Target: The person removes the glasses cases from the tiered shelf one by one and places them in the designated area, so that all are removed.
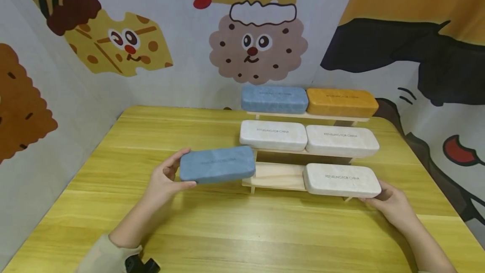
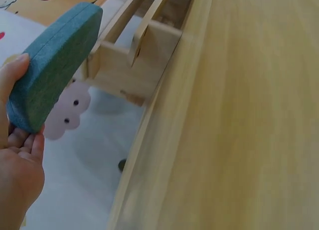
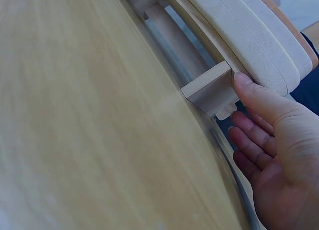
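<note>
The held blue case [image 1: 217,164] is at the left end of the wooden stand [image 1: 280,176], raised above the table [image 1: 227,231], and the left hand [image 1: 164,180] is grasping it by its far-left end, with the thumb on the near side and the fingers around the back. I think this end grip is chosen because the other end, which points to the stand, is then free of fingers, and the printed top is uncovered. Its right end overlaps the lowest step of the stand in the head view; whether they touch, I cannot tell. At the right end of the stand, the right hand [image 1: 394,205] has relaxed, half-bent fingers which enclose nothing, and its thumb tip lies by the corner where the stand and the near white case [image 1: 342,180] meet; probably it gives some steadiness there. The cases on the stand lie lengthwise in pairs, perhaps because each step is about two cases wide: a second blue case [image 1: 274,99] and an orange case [image 1: 342,103] on the top step, two more white ones in the middle. On the lowest step, pale wood shows left of the near white case. The held case itself is long, with rounded corners, mottled and matt like soft leather, with dark, faint lettering on its top, and it is slightly tilted.
</note>
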The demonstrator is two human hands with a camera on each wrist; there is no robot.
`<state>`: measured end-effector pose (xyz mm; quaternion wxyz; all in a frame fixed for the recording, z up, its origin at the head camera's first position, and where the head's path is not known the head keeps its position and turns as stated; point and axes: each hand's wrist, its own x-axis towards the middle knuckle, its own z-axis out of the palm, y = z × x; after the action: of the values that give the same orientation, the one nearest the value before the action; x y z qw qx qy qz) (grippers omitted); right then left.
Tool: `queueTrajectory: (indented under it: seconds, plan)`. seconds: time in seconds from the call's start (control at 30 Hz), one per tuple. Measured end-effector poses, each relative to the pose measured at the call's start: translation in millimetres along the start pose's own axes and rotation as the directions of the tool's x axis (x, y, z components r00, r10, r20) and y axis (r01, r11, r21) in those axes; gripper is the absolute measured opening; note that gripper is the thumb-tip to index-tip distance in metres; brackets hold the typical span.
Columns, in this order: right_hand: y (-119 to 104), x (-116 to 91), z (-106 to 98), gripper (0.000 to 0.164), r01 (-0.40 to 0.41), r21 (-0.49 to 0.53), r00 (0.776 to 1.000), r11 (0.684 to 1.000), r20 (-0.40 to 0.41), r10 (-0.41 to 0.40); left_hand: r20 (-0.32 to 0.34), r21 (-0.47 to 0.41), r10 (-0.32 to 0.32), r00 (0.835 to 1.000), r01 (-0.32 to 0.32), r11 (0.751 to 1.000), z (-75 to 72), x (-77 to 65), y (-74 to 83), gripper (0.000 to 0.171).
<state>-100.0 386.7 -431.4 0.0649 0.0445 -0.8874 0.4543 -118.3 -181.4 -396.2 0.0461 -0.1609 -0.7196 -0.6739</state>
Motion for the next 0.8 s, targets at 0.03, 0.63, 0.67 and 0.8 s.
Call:
queueTrajectory:
  seconds: [0.03,0.63,0.67,0.8]
  plan:
    - [0,0,0,0.052,0.000,0.002,1.000,1.000,0.001,0.000,-0.002,0.006,0.004,1.000,-0.004,1.000,-3.5,-0.3,0.5,0.078]
    - [1,-2,2,0.048,0.032,0.035,0.999,0.999,0.011,-0.032,-0.104,-0.076,0.083,0.991,-0.091,0.993,-49.4,-0.1,6.1,0.075]
    - [2,-2,2,0.046,0.036,0.040,0.999,0.999,0.011,-0.037,-0.110,-0.081,0.079,0.991,-0.088,0.993,-51.0,0.4,6.2,0.075]
    - [4,-2,2,0.038,0.044,0.060,0.999,0.997,0.012,-0.044,-0.130,-0.076,0.074,0.989,-0.084,0.994,-57.4,2.8,5.3,0.075]
